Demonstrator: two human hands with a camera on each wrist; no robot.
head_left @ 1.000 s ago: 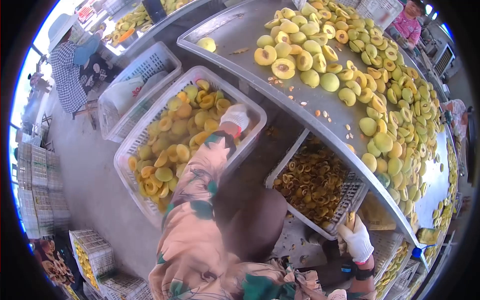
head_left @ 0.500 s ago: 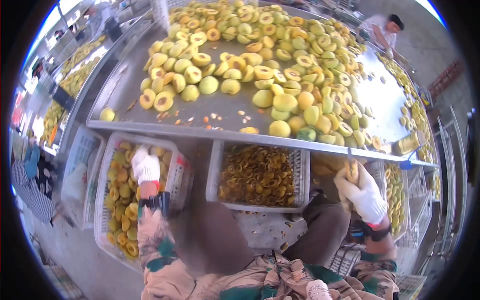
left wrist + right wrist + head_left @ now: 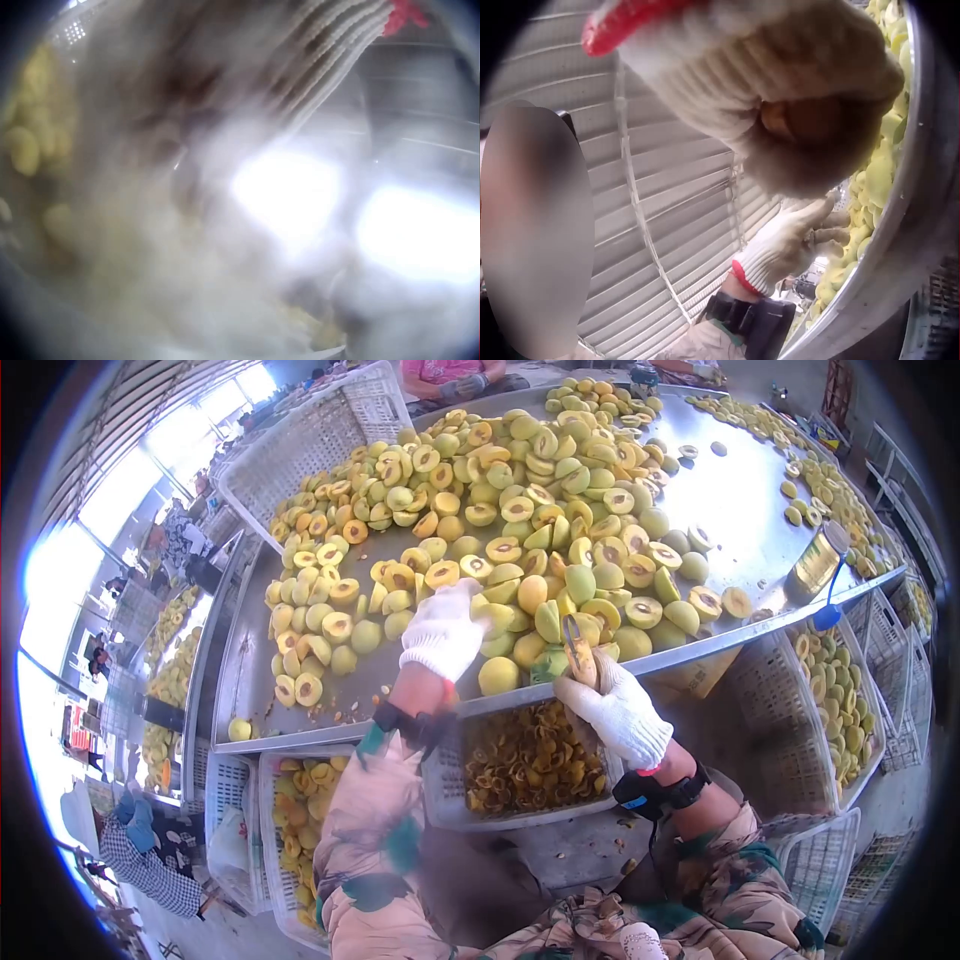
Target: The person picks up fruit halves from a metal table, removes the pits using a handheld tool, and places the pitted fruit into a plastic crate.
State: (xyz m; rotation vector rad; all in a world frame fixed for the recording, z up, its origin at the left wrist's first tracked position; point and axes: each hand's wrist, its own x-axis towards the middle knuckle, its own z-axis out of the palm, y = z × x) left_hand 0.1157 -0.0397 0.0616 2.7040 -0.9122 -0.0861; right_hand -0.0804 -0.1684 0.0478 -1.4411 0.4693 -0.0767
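A white-gloved left hand [image 3: 443,628] reaches over the metal table, its fingers at a pile of halved yellow peaches [image 3: 515,510]. In the right wrist view the left hand's fingers [image 3: 826,234] stretch loosely toward the fruit; the left wrist view is badly blurred. My right hand [image 3: 622,712], also gloved, grips a small pitting tool [image 3: 578,650] with a yellowish handle and a looped metal tip pointing up. It is at the table's near edge, close to several halves. Below sits a white crate [image 3: 440,800] of brown pit scraps.
Left of my legs stands a crate of peach halves [image 3: 300,830]; more fill a crate [image 3: 838,705] on the right. A tilted white basket [image 3: 310,445] rests at the table's far left. A tin can [image 3: 820,560] stands near the right edge. Another person [image 3: 455,378] sits opposite.
My left hand has left the crate of peach halves and moved up and right to the table pile. The right hand, still gripping the tool, has risen from beside the knee to the table edge.
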